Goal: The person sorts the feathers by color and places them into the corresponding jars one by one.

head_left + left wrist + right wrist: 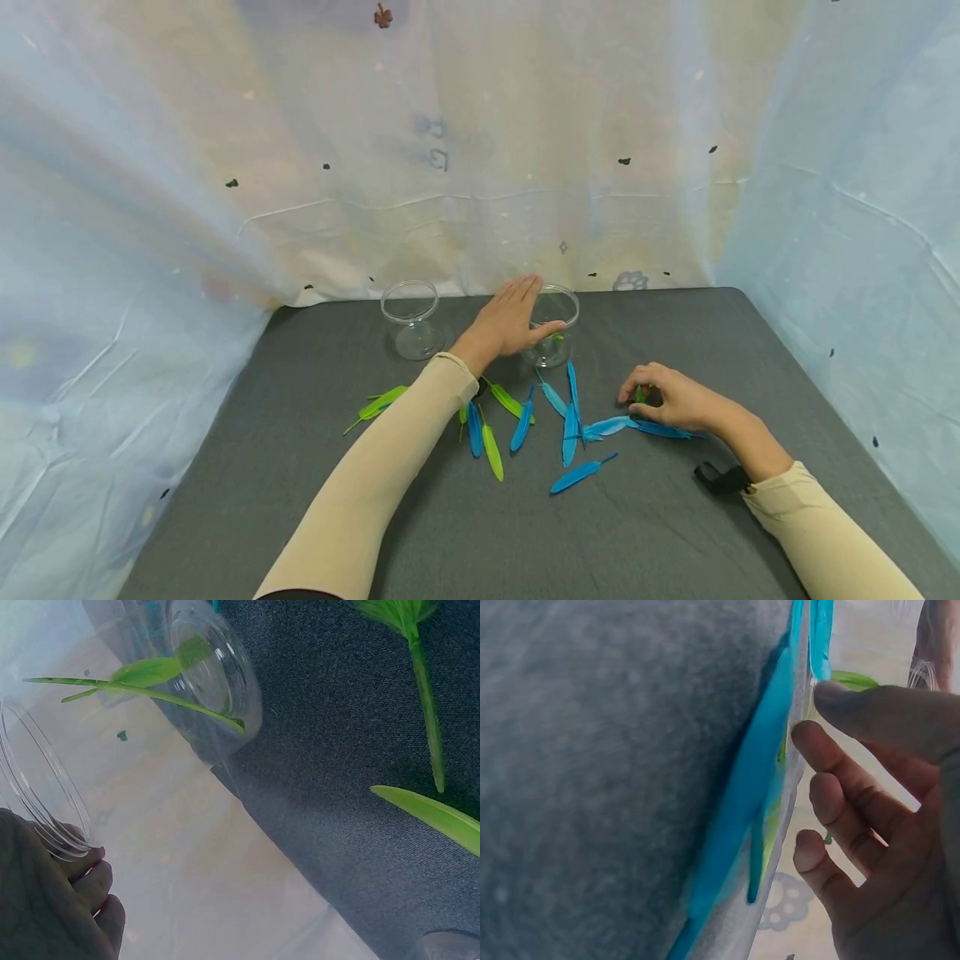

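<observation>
A clear plastic cup [551, 354] with green feathers [150, 671] in it stands at the back of the table. My left hand [506, 321] rests against its rim, fingers straight and thumb across the front. In the right wrist view, the fingers of my right hand [671, 396] are bent, thumb and index tips apart, with nothing visibly pinched. That hand is just above a green feather [640, 396] and beside a blue feather [746, 787] on the table. Several blue feathers [570, 417] and green feathers [491, 450] lie scattered between the arms.
A second clear cup [416, 340] stands to the left at the back. More green feathers [384, 402] lie beside my left forearm. Dark grey cloth [562, 550] covers the table, and a pale printed curtain [487, 125] hangs behind it. A black strap [722, 479] shows at my right wrist.
</observation>
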The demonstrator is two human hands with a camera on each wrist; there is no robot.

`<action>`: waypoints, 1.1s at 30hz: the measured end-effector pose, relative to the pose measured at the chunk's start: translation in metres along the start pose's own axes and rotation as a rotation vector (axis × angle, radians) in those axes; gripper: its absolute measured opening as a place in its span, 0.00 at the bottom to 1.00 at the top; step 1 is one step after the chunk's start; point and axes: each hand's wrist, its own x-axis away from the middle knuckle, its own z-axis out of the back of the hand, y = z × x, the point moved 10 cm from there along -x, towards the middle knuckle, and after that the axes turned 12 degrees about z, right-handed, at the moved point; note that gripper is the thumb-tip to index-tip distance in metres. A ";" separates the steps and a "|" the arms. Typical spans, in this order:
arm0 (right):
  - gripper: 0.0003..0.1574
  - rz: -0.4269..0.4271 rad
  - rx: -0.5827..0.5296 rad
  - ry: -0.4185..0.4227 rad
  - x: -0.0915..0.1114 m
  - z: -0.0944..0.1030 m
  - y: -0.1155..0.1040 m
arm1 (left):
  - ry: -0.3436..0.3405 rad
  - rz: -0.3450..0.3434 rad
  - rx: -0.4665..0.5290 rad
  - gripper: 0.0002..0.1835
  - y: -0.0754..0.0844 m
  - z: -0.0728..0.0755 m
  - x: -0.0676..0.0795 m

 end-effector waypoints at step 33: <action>0.09 -0.013 0.071 -0.055 -0.003 -0.003 -0.001 | -0.011 0.002 -0.005 0.55 0.000 0.000 0.002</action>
